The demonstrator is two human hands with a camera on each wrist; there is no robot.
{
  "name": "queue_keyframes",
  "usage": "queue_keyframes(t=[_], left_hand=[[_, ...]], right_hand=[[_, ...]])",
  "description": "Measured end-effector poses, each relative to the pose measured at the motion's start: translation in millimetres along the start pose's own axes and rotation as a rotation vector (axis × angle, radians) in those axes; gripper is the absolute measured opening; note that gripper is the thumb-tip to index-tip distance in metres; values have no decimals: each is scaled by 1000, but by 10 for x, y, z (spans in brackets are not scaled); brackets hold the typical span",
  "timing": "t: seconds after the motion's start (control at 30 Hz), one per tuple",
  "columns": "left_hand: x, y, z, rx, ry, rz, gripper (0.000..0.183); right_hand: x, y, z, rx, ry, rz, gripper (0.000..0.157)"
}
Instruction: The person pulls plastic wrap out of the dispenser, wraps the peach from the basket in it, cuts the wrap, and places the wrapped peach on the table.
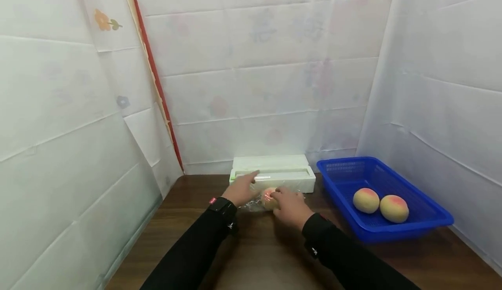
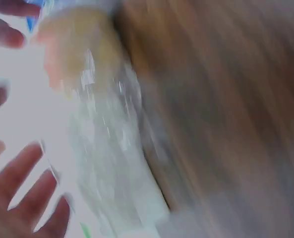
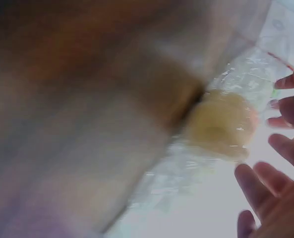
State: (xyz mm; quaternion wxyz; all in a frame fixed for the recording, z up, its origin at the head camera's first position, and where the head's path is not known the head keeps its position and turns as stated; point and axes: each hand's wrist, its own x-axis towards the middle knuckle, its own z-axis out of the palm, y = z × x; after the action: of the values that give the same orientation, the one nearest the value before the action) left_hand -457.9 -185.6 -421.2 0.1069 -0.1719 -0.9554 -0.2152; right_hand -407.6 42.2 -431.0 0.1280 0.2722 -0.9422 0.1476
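Left hand and right hand have spread fingers beside one peach. Clear film surrounds it, seemingly as its cover.

Sleeves: left sleeve and right sleeve both long, plain black, running down to the wrists. Left wrist: black band, small bright red tag at its outer edge; white mark on the inner side, pointed shape, too small to read. Right wrist: black cuff, dark red patch along the upper edge; similar white emblem lower down. Left hand and right hand bare.
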Motion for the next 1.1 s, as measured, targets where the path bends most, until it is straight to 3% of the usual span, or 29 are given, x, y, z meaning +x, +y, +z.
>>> queue_keyframes(t=[0.1,0.17,0.27,0.4,0.53,0.67,0.73,0.97,1.1], left_hand=[[-78,-175,-51,-4,191,-132,54],[-116,-300,-48,10,240,-186,55],[-118,-423,-33,-44,192,-208,63],[-86,-442,24,-120,98,-199,63],[-91,-388,99,-88,105,-211,56],[-60,-332,150,-28,132,-166,29],[-45,-315,181,1,138,-136,24],[-100,-248,284,-29,103,-115,25],[-114,-184,319,-17,100,-121,34]], right_hand=[[86,-38,-50,-21,99,-36,31],[186,-81,-105,-29,110,-51,28],[407,-156,-195,-18,37,-71,31],[735,-224,-211,9,-70,-104,33],[923,-264,-161,21,-116,-124,33],[987,-276,-119,1,-145,-137,32],[999,-267,-76,-15,-154,-153,31],[976,-235,161,-95,-123,-195,12],[949,-223,202,-126,-62,-167,17]])
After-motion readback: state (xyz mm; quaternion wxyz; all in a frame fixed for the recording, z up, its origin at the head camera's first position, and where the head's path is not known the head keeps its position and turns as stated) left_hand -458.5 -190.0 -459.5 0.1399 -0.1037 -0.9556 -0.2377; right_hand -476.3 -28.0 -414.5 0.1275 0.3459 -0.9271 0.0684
